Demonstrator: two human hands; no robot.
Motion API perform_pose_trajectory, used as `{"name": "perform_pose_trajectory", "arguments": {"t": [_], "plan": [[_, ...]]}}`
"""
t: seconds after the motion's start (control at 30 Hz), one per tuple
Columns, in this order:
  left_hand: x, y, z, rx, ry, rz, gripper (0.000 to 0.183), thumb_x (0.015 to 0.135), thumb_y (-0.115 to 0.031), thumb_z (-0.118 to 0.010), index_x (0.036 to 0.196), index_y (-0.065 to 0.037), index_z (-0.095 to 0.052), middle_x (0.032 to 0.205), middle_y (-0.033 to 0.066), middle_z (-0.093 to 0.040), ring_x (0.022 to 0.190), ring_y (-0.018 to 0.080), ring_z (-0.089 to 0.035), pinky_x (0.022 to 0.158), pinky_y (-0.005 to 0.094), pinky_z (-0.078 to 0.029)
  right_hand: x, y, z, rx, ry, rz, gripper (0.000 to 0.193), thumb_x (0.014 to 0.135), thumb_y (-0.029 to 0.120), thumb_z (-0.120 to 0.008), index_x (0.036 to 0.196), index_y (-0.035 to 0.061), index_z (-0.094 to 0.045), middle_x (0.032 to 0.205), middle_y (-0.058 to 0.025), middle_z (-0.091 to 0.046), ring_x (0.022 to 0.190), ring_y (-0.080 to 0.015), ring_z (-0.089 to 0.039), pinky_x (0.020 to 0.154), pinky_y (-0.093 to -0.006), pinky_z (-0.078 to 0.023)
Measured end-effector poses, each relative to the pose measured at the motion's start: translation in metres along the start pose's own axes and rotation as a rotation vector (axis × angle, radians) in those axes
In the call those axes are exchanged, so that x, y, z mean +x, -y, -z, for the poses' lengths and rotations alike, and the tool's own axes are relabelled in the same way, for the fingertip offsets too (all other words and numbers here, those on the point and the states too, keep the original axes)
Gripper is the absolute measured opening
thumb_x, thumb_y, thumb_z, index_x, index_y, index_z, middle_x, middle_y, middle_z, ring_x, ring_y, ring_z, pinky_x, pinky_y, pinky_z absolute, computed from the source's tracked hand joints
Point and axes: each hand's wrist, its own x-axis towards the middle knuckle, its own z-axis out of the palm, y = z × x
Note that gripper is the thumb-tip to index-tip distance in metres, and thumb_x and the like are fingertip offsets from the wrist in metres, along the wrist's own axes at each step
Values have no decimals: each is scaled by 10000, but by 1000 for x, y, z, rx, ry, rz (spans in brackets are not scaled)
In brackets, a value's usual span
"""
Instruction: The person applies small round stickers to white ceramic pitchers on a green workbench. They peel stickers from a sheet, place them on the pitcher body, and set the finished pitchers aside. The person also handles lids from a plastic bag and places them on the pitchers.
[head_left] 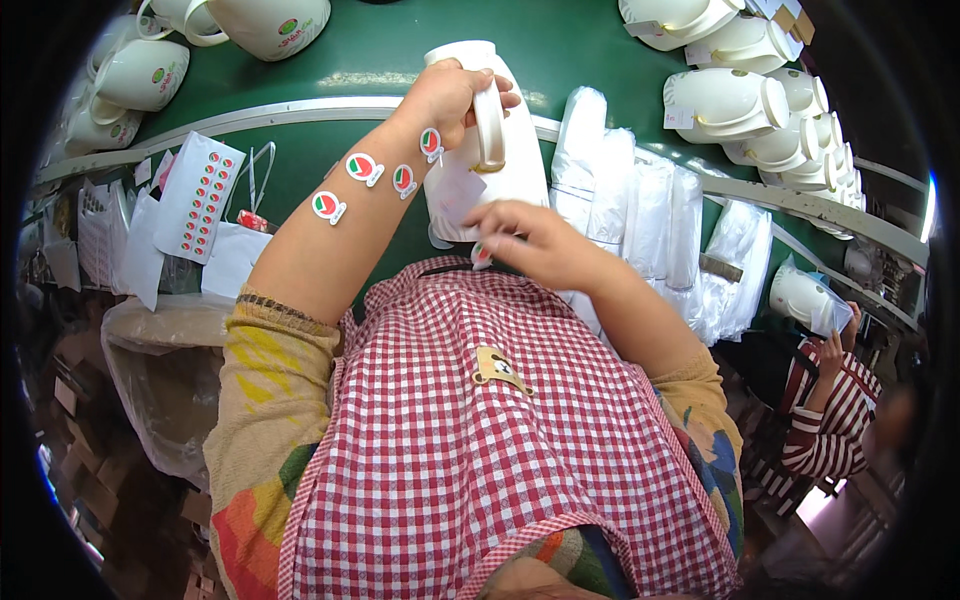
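My left hand [452,92] is closed around the upper part of the handle of a white jug [525,165], which lies on its side on the green table. A pale paper tag [460,193] hangs against the jug. My right hand [545,248], slightly blurred, is at the jug's near end with a small red and green sticker [481,256] pinched at its fingertips. Similar round stickers [364,168] are stuck along my left forearm.
White jugs [262,25] stand at the back left, with more white jugs [725,104] on the right. Clear plastic bags [645,215] hang over the rail beside me. Left, a sticker sheet [204,192] is above a plastic-lined box [165,335]. A person [840,400] holds another jug.
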Motion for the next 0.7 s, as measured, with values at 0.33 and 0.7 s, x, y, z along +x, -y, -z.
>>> {"name": "perform_pose_trajectory", "arguments": {"t": [0.33,0.7], "plan": [[12,-3,-4,20,-4,-2,212,958,-112,-490,1084,58,-498,1026,163,-610,932,250,-650,847,380,-541,24,-25,33,88,-208,-389,118,848,141,-602,875,39,-655,790,-51,-661,674,-122,-585,633,-272,-479],[16,0,-4,4,4,-13,204,952,-124,-510,1053,53,-513,996,152,-617,910,248,-650,810,376,-540,35,-11,20,-464,-346,-274,162,810,227,-632,838,81,-695,750,-106,-678,666,-241,-655,620,-345,-507]]}}
